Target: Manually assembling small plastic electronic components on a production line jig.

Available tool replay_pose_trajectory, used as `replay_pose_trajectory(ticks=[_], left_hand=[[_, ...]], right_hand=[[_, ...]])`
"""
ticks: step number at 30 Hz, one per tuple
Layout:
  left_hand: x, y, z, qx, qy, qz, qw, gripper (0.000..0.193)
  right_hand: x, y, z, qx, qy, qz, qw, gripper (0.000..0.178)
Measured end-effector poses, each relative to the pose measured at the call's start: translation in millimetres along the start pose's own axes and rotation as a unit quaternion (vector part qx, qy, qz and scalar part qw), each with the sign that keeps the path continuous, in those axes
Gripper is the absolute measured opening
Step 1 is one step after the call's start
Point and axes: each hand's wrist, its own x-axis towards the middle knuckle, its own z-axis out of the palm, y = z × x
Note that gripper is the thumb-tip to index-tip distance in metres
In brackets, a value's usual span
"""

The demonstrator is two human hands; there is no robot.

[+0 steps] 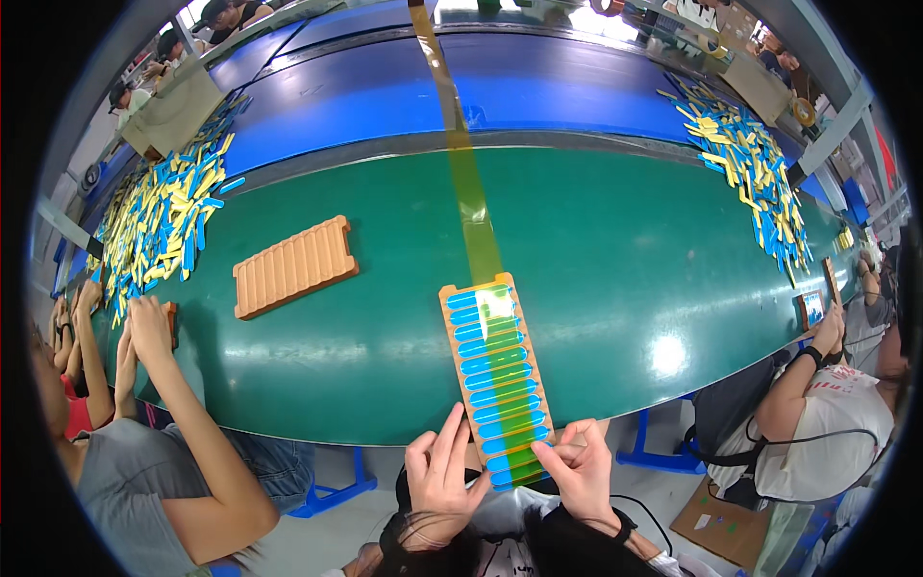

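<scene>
A tan slotted tray (535, 393) filled with a row of blue, round-ended strips lies lengthwise before me, its near end reaching past the table's edge. Over its middle runs a translucent yellow adhesive tape (475, 226), which stretches away from me to the far side. My left hand (440, 481) holds the tray's left side near the close end, thumb at the corner. At the right near corner, my right hand (583, 473) has thumb and fingers drawn together on the tape's edge; the fingertips partly hide what they pinch.
An empty tan tray (296, 267) sits left on the green table (606, 250). Heaps of blue and yellow strips lie at the left (168, 226) and right (745, 163). Co-workers sit on both sides, a person's arm (197, 423) at left. A blue belt (577, 87) runs beyond.
</scene>
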Motion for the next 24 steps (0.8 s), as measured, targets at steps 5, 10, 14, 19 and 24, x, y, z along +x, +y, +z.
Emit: replay_pose_trajectory(ticks=[5,10,14,19,24], left_hand=[[7.9,-24.5,-7.6,0.025,-0.002,0.213,0.977,0.046],[20.8,-28.6,-14.0,0.075,-0.024,0.36,0.93,0.034],[19.8,-36.1,-8.1,0.056,-0.055,0.331,0.94,0.036],[10.8,-38.0,-7.7,0.06,-0.118,0.292,0.947,0.041],[15.6,-34.7,-8.9,0.064,-0.084,0.322,0.941,0.037]], right_hand=[[2.5,1.3,0.5,-0.028,-0.01,-0.023,0.999,0.026],[-0.2,0.6,-0.2,-0.027,-0.008,-0.019,0.999,0.027],[0.9,0.8,-2.7,-0.078,-0.004,-0.013,0.997,0.024],[7.2,-26.0,-17.3,-0.215,0.031,-0.149,0.965,0.014],[18.6,-43.8,5.7,-0.398,-0.124,-0.239,0.877,0.021]])
